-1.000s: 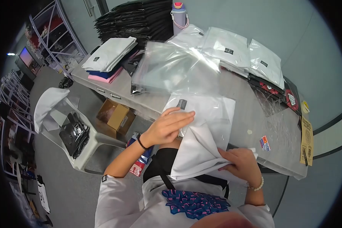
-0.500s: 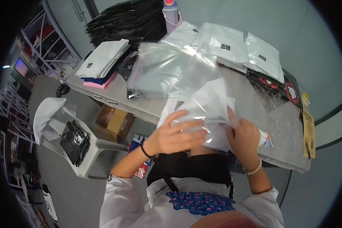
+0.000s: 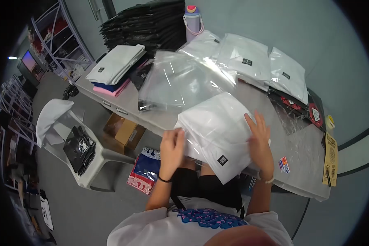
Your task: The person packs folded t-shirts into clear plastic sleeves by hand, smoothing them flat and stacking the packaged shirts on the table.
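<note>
A folded white T-shirt [image 3: 215,127] with a small black label near its lower corner lies tilted at the table's front edge, above my lap. Clear film shines over part of it, from a plastic bag [image 3: 191,144] along its left side. My left hand [image 3: 172,149] is closed at that side, its fingers pinching what looks like the bag's edge. At the shirt's right side my right hand [image 3: 260,143] has its fingers spread and rests against or just beside the cloth. Beyond the shirt lies a pile of clear plastic bags [image 3: 180,82].
Bagged white shirts [image 3: 244,55] line the back of the table [image 3: 307,164]. Folded shirts [image 3: 115,65] sit at the left, before a tall stack of black packages [image 3: 143,28] and a bottle [image 3: 192,24]. A white chair [image 3: 53,119] and a cardboard box [image 3: 125,131] stand left.
The shirt has turned, so its label now shows near the lower corner. My left hand has moved off its front to the left edge; my right hand has opened and spread its fingers.
</note>
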Demonstrator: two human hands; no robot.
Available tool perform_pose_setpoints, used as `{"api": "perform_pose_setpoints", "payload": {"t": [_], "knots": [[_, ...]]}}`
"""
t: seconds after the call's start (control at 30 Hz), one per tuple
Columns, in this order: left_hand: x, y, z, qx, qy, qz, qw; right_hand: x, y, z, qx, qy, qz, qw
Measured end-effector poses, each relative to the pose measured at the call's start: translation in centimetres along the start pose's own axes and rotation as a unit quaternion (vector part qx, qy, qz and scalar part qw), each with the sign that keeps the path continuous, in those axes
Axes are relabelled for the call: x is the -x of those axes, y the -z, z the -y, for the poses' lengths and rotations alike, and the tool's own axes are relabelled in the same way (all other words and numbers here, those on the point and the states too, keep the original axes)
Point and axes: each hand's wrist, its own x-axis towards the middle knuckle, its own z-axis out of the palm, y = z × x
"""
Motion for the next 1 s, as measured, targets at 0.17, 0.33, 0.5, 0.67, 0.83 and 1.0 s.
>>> {"api": "perform_pose_setpoints", "payload": {"t": [0.17, 0.33, 0.5, 0.67, 0.83, 1.0], "knots": [[1.9, -1.3, -2.3, -0.037, -0.006, 0.008, 0.999, -0.5, 1.2, -5.5, -0.127, 0.017, -0.100, 0.987], [1.9, -2.6, -2.1, 0.044, -0.014, 0.034, 0.998, -3.4, -2.1, -5.5, 0.137, 0.079, -0.077, 0.984], [3.1, -3.5, -4.1, 0.241, 0.091, 0.076, 0.963, -2.7, -4.7, -9.1, 0.012, 0.114, 0.002, 0.993], [4.2, -4.4, -4.5, 0.291, 0.153, 0.112, 0.938, -1.8, -4.3, -10.3, -0.017, 0.094, -0.070, 0.993], [5.9, -4.2, -4.7, 0.302, 0.147, 0.097, 0.937, -1.7, -5.0, -10.6, -0.025, -0.023, -0.212, 0.977], [7.2, -3.7, -5.5, 0.211, 0.177, 0.127, 0.953, -1.2, -4.6, -9.2, -0.033, -0.145, -0.141, 0.979]]}}
